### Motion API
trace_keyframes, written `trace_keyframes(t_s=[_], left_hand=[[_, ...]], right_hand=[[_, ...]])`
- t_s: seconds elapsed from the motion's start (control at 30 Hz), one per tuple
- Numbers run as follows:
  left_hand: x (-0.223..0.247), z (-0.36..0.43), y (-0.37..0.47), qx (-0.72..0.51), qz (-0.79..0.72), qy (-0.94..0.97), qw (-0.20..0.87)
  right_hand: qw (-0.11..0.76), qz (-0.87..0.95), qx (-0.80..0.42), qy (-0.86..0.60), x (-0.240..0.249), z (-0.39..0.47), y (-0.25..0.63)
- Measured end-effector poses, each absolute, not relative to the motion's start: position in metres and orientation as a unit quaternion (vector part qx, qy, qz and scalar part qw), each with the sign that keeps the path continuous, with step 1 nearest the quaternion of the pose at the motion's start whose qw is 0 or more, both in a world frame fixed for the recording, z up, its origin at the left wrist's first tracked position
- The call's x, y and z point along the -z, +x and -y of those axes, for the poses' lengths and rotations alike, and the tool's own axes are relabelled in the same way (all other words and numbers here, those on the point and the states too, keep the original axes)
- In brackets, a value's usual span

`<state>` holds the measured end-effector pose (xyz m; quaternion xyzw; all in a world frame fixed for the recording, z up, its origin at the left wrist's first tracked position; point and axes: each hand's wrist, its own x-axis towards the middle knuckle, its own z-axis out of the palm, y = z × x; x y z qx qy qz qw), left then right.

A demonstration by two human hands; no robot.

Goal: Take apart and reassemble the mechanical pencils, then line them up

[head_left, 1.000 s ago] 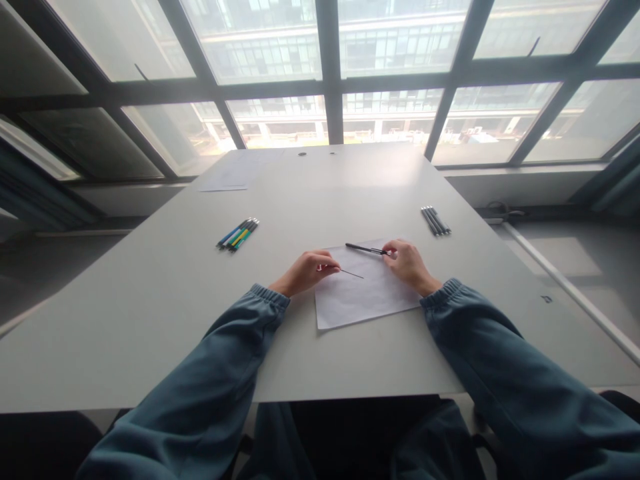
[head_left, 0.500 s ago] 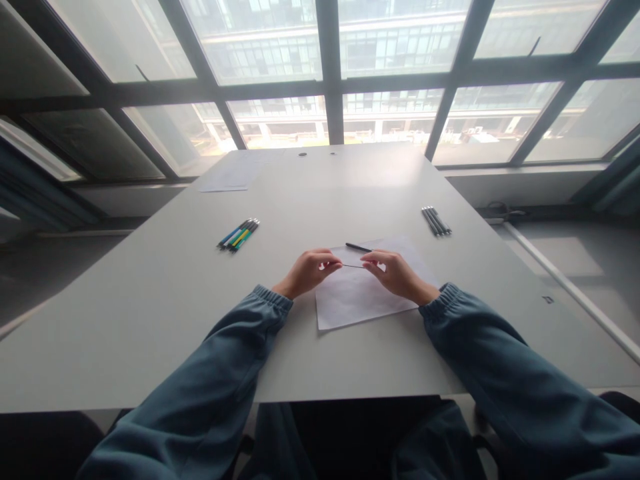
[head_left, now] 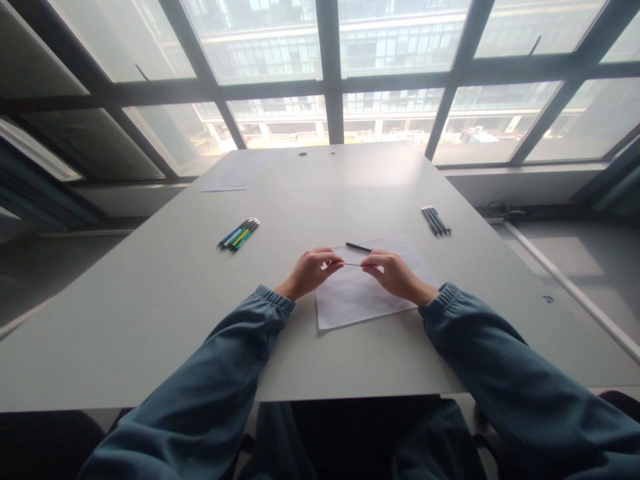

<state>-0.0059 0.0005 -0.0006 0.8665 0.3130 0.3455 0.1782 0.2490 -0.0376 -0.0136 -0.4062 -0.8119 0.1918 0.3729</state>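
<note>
Above the white paper (head_left: 363, 300), a thin dark rod that looks like a pen refill (head_left: 353, 265) spans the gap between my hands. My left hand (head_left: 316, 270) pinches its left end between thumb and forefinger. At the other end, my right hand (head_left: 393, 272) grips it with the fingertips. Just beyond the right fingers a black pen barrel (head_left: 357, 247) lies on the paper's far part, its right end hidden behind that hand.
Several pens with coloured barrels (head_left: 239, 235) lie grouped on the left of the white table (head_left: 165, 320). Several dark grey pens (head_left: 436, 221) lie side by side on the right. More paper (head_left: 227, 175) rests at the far left, before the windows.
My left hand has shifted slightly right, bringing my hands a little closer together. The right fingertips have closed more tightly on the refill. The pens and paper have stayed put.
</note>
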Motion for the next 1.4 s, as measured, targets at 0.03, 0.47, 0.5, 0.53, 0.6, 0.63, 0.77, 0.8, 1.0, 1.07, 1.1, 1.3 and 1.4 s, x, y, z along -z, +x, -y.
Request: trace_keyframes(t_s=[0.03,0.47,0.5,0.53,0.6,0.63,0.77,0.8,1.0,1.07,1.1,1.3,1.4], left_hand=[[0.001,-0.001,-0.007,-0.343,-0.318,0.866,0.174],[0.011,-0.009,-0.011,-0.298,-0.381,0.849,0.213],[0.011,-0.009,-0.010,-0.289,-0.377,0.852,0.218],[0.011,-0.008,-0.010,-0.282,-0.375,0.855,0.221],[0.011,-0.008,-0.010,-0.273,-0.371,0.858,0.226],[0.011,-0.009,-0.011,-0.272,-0.370,0.859,0.226],[0.010,-0.011,-0.012,-0.280,-0.370,0.859,0.219],[0.009,-0.011,-0.012,-0.282,-0.376,0.856,0.218],[0.004,-0.010,-0.013,-0.276,-0.473,0.821,0.161],[0.003,-0.010,-0.013,-0.272,-0.491,0.816,0.139],[0.004,-0.011,-0.012,-0.268,-0.495,0.816,0.135],[0.015,-0.019,-0.015,-0.272,-0.471,0.828,0.138],[0.015,-0.021,-0.018,-0.296,-0.462,0.821,0.155]], right_hand=[[0.373,0.809,-0.185,-0.415,0.014,0.037,0.250],[0.339,0.762,-0.124,-0.538,0.020,0.031,0.260],[0.331,0.763,-0.125,-0.540,0.020,0.031,0.260],[0.323,0.765,-0.125,-0.543,0.021,0.031,0.260],[0.307,0.767,-0.126,-0.550,0.021,0.031,0.259],[0.300,0.767,-0.127,-0.553,0.021,0.031,0.259],[0.289,0.768,-0.129,-0.557,0.021,0.031,0.259],[0.288,0.769,-0.128,-0.556,0.021,0.031,0.259],[0.283,0.768,-0.122,-0.561,0.022,0.031,0.260],[0.281,0.769,-0.122,-0.561,0.021,0.031,0.260],[0.280,0.769,-0.122,-0.561,0.020,0.032,0.260],[0.271,0.768,-0.125,-0.567,0.018,0.033,0.259],[0.270,0.766,-0.128,-0.569,0.018,0.033,0.259]])
